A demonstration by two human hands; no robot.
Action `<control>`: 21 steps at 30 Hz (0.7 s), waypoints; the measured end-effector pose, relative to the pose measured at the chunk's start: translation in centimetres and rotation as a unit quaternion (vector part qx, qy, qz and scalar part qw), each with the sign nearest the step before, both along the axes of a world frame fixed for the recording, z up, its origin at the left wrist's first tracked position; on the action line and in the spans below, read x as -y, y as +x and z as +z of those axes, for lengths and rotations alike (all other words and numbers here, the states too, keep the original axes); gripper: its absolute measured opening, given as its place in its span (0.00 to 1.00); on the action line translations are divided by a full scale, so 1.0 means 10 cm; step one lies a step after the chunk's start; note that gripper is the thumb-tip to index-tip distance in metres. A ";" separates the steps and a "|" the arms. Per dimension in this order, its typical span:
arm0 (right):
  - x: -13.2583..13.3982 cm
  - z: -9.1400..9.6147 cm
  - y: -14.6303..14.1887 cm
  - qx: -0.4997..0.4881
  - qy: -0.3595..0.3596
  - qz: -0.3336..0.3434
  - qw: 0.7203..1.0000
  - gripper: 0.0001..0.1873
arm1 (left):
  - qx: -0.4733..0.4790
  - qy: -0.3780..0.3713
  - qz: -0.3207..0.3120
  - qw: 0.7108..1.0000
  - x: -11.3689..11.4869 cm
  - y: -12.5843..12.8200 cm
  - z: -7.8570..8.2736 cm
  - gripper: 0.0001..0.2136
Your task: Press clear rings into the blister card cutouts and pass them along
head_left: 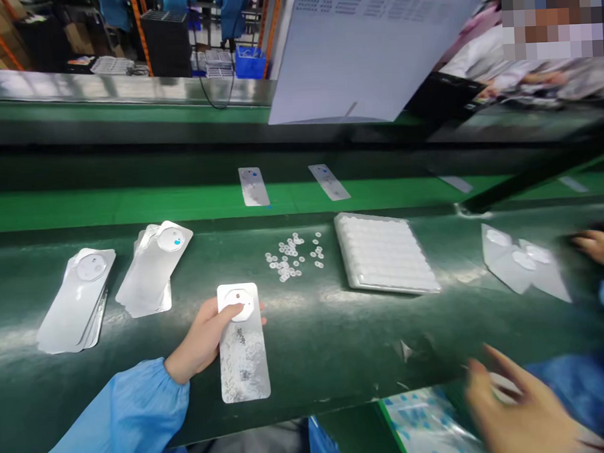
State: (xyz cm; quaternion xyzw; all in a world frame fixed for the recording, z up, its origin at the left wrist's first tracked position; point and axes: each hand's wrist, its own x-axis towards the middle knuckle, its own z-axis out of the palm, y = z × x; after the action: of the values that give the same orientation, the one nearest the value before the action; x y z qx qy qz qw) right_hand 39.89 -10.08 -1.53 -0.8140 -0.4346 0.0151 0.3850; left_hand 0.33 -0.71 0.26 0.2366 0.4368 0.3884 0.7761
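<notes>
My left hand (207,337) grips a flat silvery panel (244,362) lying on the dark green bench, thumb pressed on the round white ring near its top end. My right hand (520,410) is at the lower right, blurred by motion, fingers spread apart over a sheet of small blue-and-white stickers (425,428); nothing shows in it. A loose scatter of small white rings (293,255) lies on the bench beyond the panel.
Two stacks of similar panels (77,300) (154,270) lie at the left. A white tray (383,253) sits right of the rings. Clear bags (524,263) and another person's hand (600,243) are at the far right. Two panels (253,186) (329,181) ride the green conveyor.
</notes>
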 end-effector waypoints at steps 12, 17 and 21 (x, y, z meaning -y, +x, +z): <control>-1.63 -0.05 -1.58 -0.015 -0.013 0.422 0.906 0.12 | -0.019 0.017 -0.017 1.000 0.00 -0.01 0.01 0.20; -1.64 0.03 -1.48 -0.078 -0.029 0.413 0.907 0.19 | -0.081 0.096 0.005 0.992 0.02 -0.03 -0.09 0.29; -1.42 0.16 -1.61 -0.210 -0.040 0.420 0.882 0.21 | -0.234 0.254 0.091 0.934 0.04 -0.05 -0.12 0.28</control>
State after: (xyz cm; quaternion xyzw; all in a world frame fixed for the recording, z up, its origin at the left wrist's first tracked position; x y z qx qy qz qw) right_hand 23.75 4.11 0.10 -0.5479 -0.6433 0.3635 0.3922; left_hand -0.13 -1.13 -0.97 0.4691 0.5127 0.4888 0.5273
